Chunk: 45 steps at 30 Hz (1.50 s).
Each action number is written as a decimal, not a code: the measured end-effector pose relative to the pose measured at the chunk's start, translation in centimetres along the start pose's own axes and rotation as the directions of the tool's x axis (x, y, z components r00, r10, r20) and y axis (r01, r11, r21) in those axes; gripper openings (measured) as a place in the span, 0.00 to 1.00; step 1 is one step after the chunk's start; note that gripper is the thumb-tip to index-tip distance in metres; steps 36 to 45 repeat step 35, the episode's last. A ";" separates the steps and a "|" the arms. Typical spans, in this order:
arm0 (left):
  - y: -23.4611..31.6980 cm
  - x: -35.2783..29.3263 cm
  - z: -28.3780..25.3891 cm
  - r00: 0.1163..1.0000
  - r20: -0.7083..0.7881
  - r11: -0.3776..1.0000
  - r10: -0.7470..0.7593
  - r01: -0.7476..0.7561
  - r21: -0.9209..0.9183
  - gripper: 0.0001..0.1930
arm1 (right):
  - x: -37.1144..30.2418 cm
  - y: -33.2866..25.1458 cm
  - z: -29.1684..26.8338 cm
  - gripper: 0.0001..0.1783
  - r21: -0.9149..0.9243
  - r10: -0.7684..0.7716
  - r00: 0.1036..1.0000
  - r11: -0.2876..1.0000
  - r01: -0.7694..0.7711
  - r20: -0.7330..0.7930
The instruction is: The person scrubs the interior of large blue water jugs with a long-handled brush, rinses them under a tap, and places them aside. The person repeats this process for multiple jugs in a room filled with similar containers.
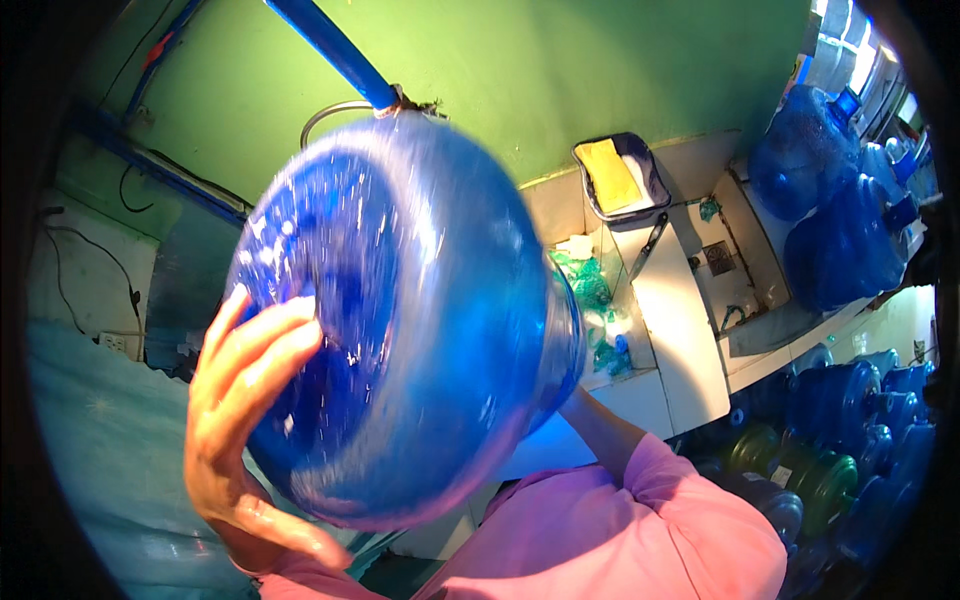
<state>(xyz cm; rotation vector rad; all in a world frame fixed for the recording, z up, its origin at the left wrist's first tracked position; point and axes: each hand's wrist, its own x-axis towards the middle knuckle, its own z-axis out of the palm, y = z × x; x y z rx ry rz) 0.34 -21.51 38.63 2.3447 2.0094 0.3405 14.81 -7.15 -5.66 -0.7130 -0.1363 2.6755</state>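
Note:
A large, wet blue water jug (470, 250) fills the middle of the view, tilted on its side and smeared by motion. Its round base faces left and its narrower end points right. My left hand (235, 400) is wet and presses against the base, fingers spread across it and thumb low by the rim. From a pink sleeve, my right forearm (605, 430) reaches up behind the narrow end. The jug hides my right hand, so its grip does not show.
A blue pipe (335, 50) comes down close above the jug. Right of it stands a dark basin (645, 205) with a yellow cloth (608, 175), beside a knife (650, 245) and a tiled sink (770, 250). Several blue jugs (850, 240) crowd the right side.

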 end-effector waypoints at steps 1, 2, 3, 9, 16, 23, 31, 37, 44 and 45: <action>-0.5 -1.2 1.5 0.996 -0.086 0.998 -0.028 0.022 -0.063 0.66 | -1.6 -1.0 0.3 0.20 0.039 0.007 1.000 0.999 -0.008 0.008; -1.4 -2.4 3.1 0.986 -0.157 0.985 -0.062 0.035 -0.171 0.61 | -3.2 -2.3 0.7 0.21 0.078 0.005 1.000 0.997 -0.006 0.008; -2.3 -3.7 5.1 0.948 -0.181 0.925 -0.262 0.193 -0.327 0.57 | -4.9 -3.8 0.8 0.21 0.124 -0.004 1.000 0.992 0.004 0.001; -9.9 -8.0 24.4 0.346 0.220 0.036 -0.912 0.601 -0.798 0.29 | -6.8 -16.0 -1.7 0.17 -0.018 -0.807 0.474 0.512 0.859 -0.354; -11.7 12.0 40.4 0.712 -0.407 0.704 -0.572 0.172 -0.689 0.31 | 2.3 -9.4 0.0 0.21 -0.726 -0.835 0.327 -0.120 0.677 0.443; -13.7 15.8 26.1 0.832 -0.284 0.495 -0.477 -0.013 -0.869 0.14 | 8.3 -9.1 2.2 0.25 -0.860 -0.757 0.494 -0.173 0.480 0.428; -11.9 15.3 15.8 0.872 -0.188 0.367 -0.451 -0.011 -0.930 0.20 | 11.7 -9.3 4.2 0.29 -0.901 -0.743 0.557 -0.144 0.410 0.372; -12.5 14.7 18.8 0.866 -0.126 0.292 -0.483 0.023 -0.956 0.21 | 11.8 -9.6 4.1 0.33 -0.927 -0.725 0.599 -0.152 0.343 0.341; -12.5 14.7 18.8 0.866 -0.126 0.292 -0.483 0.023 -0.956 0.21 | 11.8 -9.6 4.1 0.33 -0.927 -0.725 0.599 -0.152 0.343 0.341; -12.5 14.7 18.8 0.866 -0.126 0.292 -0.483 0.023 -0.956 0.21 | 11.8 -9.6 4.1 0.33 -0.927 -0.725 0.599 -0.152 0.343 0.341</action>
